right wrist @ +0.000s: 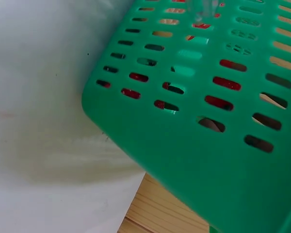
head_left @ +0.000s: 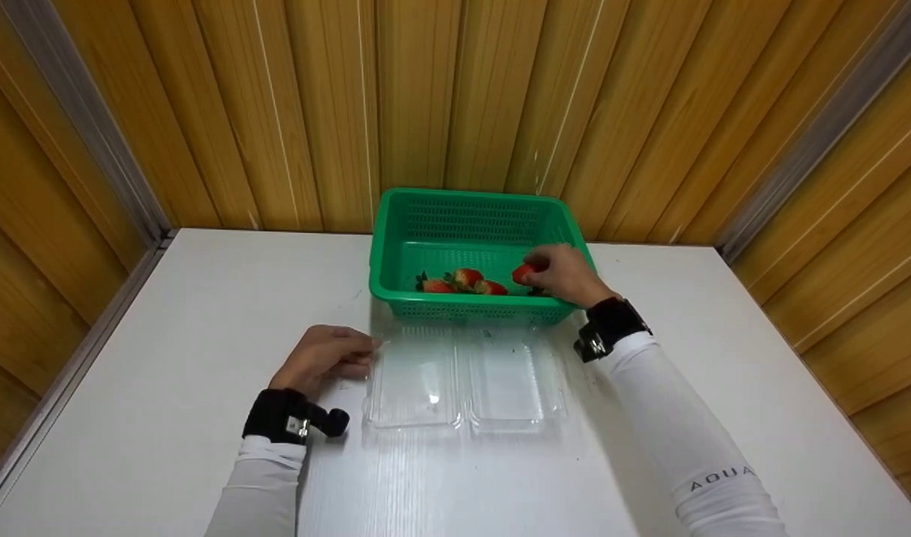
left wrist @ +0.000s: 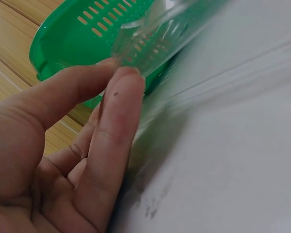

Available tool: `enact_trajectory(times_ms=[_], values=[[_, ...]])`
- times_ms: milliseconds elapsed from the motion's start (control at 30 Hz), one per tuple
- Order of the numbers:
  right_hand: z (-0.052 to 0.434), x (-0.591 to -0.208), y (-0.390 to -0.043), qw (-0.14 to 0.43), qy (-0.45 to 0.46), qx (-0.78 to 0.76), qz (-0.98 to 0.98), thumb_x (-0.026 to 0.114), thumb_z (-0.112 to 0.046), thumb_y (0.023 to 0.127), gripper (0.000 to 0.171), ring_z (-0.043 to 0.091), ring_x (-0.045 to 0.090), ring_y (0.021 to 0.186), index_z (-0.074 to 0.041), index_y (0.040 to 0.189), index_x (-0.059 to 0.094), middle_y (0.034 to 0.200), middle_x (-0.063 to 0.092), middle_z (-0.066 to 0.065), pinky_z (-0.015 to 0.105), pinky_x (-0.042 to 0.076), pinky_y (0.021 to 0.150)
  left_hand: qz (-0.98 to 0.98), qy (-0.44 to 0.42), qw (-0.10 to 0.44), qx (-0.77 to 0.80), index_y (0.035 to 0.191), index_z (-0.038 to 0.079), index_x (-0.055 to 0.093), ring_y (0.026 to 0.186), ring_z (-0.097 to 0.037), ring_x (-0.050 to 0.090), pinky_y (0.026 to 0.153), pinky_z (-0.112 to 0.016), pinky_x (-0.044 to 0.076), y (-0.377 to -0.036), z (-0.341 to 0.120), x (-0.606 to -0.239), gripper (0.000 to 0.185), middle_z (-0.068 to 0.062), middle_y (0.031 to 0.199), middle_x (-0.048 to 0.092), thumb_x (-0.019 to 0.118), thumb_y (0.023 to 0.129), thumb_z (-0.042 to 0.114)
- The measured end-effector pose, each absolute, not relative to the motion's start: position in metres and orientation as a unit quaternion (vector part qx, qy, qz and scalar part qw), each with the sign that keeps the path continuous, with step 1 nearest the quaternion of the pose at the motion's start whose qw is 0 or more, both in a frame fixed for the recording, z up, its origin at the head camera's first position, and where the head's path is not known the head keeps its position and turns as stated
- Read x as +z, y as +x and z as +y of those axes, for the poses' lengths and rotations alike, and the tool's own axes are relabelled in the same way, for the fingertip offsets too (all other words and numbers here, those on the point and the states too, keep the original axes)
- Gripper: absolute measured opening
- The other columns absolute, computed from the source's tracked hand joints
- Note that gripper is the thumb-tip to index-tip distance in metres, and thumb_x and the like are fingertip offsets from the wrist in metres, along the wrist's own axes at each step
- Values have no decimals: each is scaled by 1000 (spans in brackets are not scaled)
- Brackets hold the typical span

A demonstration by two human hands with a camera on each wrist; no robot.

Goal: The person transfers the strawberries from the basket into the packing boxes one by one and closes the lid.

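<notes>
My right hand (head_left: 571,277) reaches over the front right rim of the green slotted basket (head_left: 385,246) and pinches a red strawberry (head_left: 520,274) inside it. Several other strawberries (head_left: 467,278) with green leaves lie along the basket's front side. In front of the basket a clear plastic clamshell box (head_left: 417,384) lies unfolded, its two halves side by side. My left hand (head_left: 323,359) is at its upper left corner; the left wrist view has thumb and forefinger pinching the thin plastic edge (left wrist: 128,43). The basket wall (right wrist: 145,131) hides the right hand's fingertips in the right wrist view.
The white table (head_left: 455,485) carries the box and basket. Wood-patterned panels (head_left: 455,97) rise behind the basket and on both sides, with grey metal strips (head_left: 139,164) at the corners. Dark specks mark the tabletop near the left hand.
</notes>
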State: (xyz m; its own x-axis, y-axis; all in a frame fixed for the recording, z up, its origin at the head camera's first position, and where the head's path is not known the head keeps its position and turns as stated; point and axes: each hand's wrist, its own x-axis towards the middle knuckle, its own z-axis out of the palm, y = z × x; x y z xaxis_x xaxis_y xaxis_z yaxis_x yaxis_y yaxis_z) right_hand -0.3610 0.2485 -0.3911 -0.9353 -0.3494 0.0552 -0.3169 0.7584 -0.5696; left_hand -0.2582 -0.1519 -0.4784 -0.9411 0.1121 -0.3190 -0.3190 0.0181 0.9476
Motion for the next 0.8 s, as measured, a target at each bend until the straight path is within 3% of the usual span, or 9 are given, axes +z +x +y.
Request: enact_trajectory(times_ms=[800], values=[[256,-394,-331,-33,-127,-375,918,77,-14,100,40,34,63,115,0,136,68,129,69,19,48,56,102,701,-68,158,692,108,-5,76,76,-16,73,72,-29,65,-258,-153,-477,31,-12,94,73,88,89,17]])
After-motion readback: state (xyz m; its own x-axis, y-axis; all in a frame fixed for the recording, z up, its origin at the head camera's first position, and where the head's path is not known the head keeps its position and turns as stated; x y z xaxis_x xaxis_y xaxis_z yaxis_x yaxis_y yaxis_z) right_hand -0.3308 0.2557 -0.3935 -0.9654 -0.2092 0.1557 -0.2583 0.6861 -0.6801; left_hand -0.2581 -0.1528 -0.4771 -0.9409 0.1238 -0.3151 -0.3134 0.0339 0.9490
